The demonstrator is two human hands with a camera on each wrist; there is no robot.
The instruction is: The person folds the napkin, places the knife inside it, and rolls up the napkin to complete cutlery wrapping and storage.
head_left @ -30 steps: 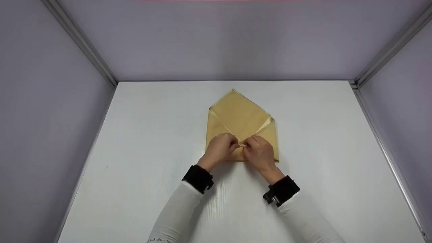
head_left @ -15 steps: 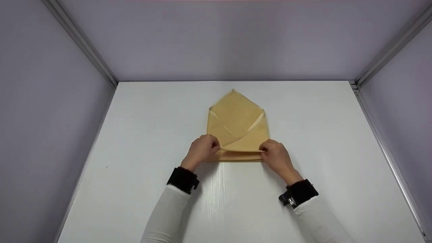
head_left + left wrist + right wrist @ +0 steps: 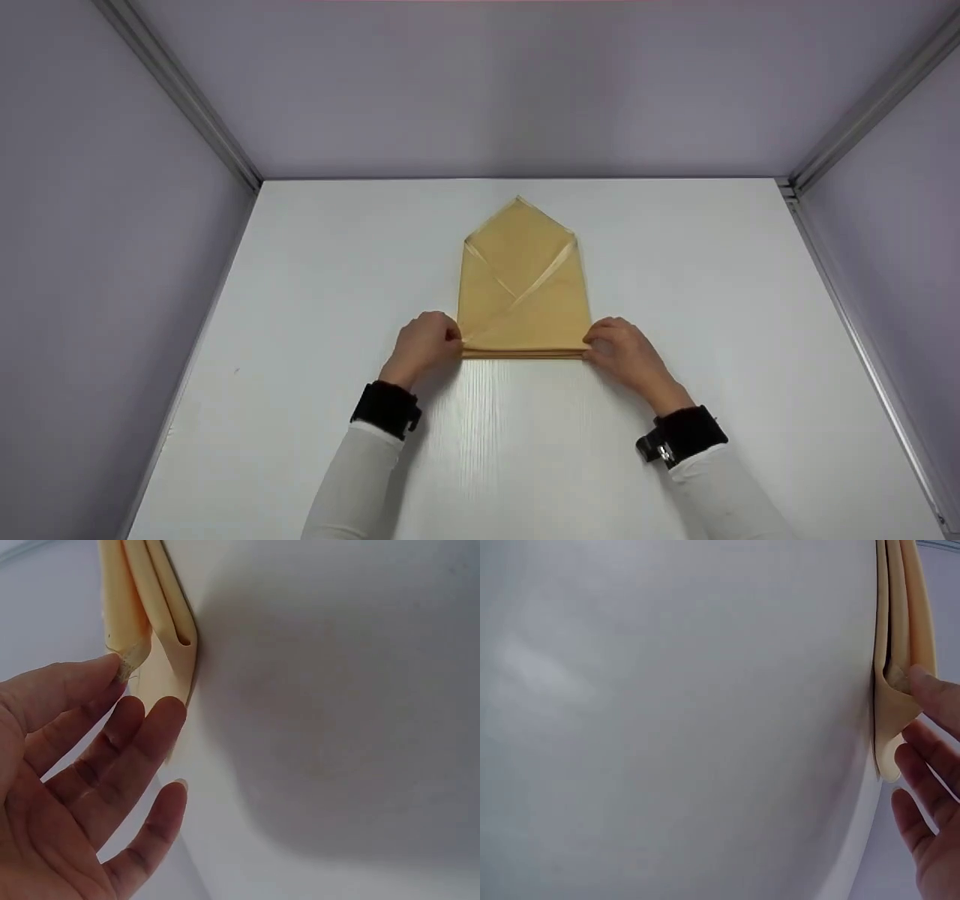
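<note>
Looking down from the head camera, I have both hands at the near edge of the folded cloth (image 3: 523,300), which lies flat on the white desk (image 3: 300,300) a little beyond my wrists. My left hand (image 3: 422,346) sits at the cloth's near left corner, at about 9 o'clock from its folded edge; my right hand (image 3: 624,351) sits at the near right corner, at about 3 o'clock. Neither is nearer: each touches its own corner, with the stacked fold running straight between them from side to side.

On the left wrist view, my fingers (image 3: 112,735) are loosely spread and nearly straight, the tips resting against the layered corner of the cloth (image 3: 161,652); I can't see them curled round it. On the right wrist view, the fingertips (image 3: 930,757) likewise lie against the corner layers (image 3: 895,712), slightly parted; whether a thumb pinches underneath, I cannot tell.

Farther off, the cloth's long axis runs toward 12 o'clock, ending in a point, with two flaps crossing over its middle like an envelope. No container is in view; beyond the point stand only the grey walls (image 3: 525,90).
</note>
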